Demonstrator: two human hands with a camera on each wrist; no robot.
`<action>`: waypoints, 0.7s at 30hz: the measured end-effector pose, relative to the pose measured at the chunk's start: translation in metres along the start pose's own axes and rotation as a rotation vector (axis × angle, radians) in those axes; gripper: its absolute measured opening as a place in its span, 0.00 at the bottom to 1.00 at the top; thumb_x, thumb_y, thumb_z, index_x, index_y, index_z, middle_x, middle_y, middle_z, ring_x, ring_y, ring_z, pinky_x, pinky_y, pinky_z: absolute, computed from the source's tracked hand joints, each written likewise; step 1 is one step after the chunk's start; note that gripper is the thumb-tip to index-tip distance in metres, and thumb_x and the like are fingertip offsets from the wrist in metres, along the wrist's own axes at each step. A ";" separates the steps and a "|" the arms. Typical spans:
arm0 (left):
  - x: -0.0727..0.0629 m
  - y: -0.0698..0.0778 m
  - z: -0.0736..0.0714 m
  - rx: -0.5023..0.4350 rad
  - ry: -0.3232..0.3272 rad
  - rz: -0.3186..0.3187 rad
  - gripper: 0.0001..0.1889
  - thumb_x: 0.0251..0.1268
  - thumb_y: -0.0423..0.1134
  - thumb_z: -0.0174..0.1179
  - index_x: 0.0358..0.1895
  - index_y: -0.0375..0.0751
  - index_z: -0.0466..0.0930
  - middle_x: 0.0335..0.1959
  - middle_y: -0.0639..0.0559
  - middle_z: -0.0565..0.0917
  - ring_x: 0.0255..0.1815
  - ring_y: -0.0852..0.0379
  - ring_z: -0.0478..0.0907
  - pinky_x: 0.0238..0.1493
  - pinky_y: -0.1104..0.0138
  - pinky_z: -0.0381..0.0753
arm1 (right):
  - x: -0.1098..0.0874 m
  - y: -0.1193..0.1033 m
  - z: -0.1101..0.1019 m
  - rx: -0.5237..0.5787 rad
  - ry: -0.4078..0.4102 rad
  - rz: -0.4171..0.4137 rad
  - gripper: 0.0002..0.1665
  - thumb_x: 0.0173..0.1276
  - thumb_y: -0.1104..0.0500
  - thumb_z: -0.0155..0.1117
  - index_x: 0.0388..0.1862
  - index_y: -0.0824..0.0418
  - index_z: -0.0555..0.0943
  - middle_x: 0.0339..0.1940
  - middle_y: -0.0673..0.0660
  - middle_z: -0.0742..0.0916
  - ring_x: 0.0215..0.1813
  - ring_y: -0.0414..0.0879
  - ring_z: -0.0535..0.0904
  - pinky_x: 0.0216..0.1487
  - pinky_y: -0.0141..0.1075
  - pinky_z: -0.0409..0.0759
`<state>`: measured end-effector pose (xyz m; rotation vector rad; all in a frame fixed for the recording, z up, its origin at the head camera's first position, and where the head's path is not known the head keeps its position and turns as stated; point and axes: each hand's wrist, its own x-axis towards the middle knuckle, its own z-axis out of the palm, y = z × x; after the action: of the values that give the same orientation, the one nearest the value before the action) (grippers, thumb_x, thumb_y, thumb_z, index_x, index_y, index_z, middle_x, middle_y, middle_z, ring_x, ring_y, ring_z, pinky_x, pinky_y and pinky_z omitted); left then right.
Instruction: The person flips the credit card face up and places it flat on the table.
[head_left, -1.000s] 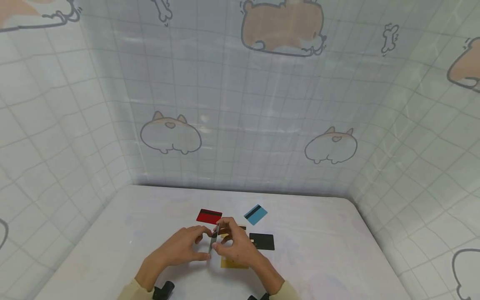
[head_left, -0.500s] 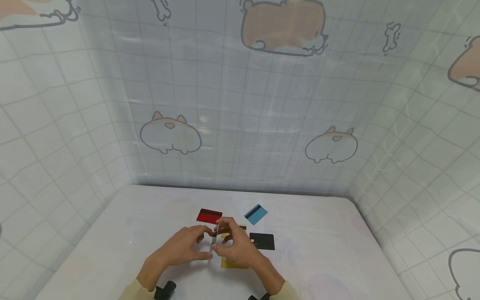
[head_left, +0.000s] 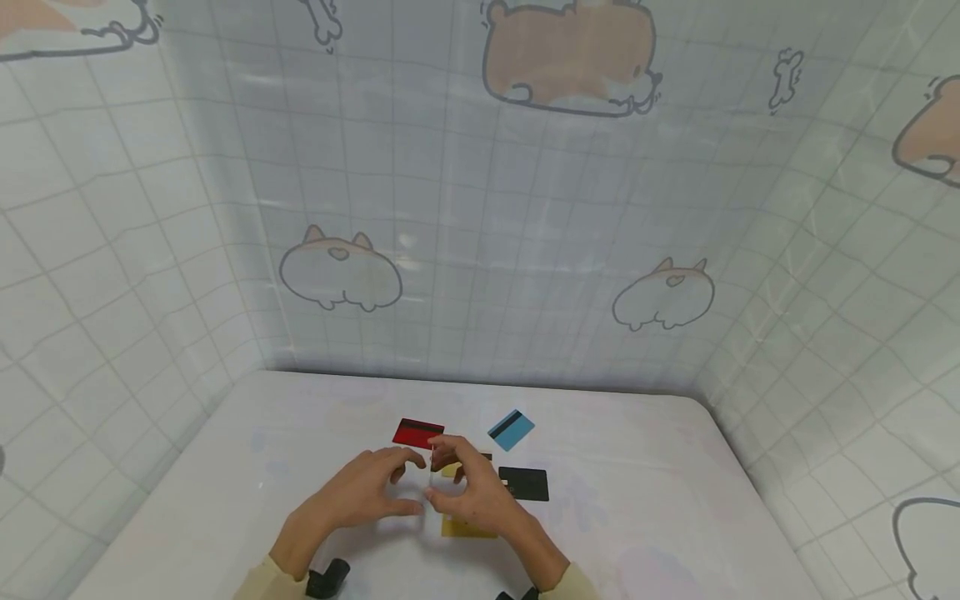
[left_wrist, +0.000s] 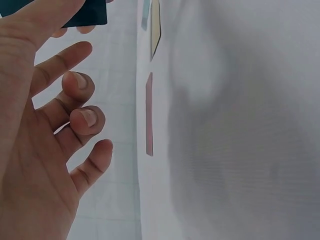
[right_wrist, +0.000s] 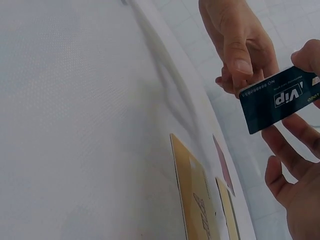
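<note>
Between thumb and fingers, my right hand (head_left: 482, 493) pinches a dark teal card (right_wrist: 265, 107) printed "Vip", held above the table. The head view catches that card nearly edge-on. Across from it, my left hand (head_left: 360, 493) faces the card with thumb and fingers spread apart, appearing not to grip it. In the left wrist view, the left thumb overlaps the card (left_wrist: 90, 14), with the other fingers loosely bent. Under and beside the right hand lie a gold card (head_left: 467, 527) and another yellowish card (right_wrist: 227, 207), partly hidden in the head view.
Flat on the white table (head_left: 637, 467) lie a red card (head_left: 418, 433) with a dark stripe, a light blue card (head_left: 512, 430) and a black card (head_left: 527, 483). A tile-patterned curtain with dog drawings (head_left: 480, 333) encloses the table's back and sides.
The card in my right hand has turned from showing a narrow face to nearly edge-on in the head view. My left hand has shifted slightly left, away from it. The other cards stay put.
</note>
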<state>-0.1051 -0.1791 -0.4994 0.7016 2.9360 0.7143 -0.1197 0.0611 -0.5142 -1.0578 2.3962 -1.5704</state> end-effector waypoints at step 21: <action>0.003 -0.004 -0.005 -0.020 0.063 0.026 0.34 0.50 0.70 0.70 0.61 0.64 0.74 0.33 0.54 0.78 0.31 0.65 0.68 0.29 0.70 0.67 | 0.003 0.007 -0.001 -0.143 -0.004 0.073 0.34 0.64 0.39 0.70 0.68 0.32 0.71 0.52 0.39 0.79 0.55 0.42 0.76 0.60 0.49 0.77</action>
<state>-0.1103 -0.1828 -0.4963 0.7308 2.9767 0.7814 -0.1260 0.0618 -0.5190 -0.9830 2.5456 -1.3918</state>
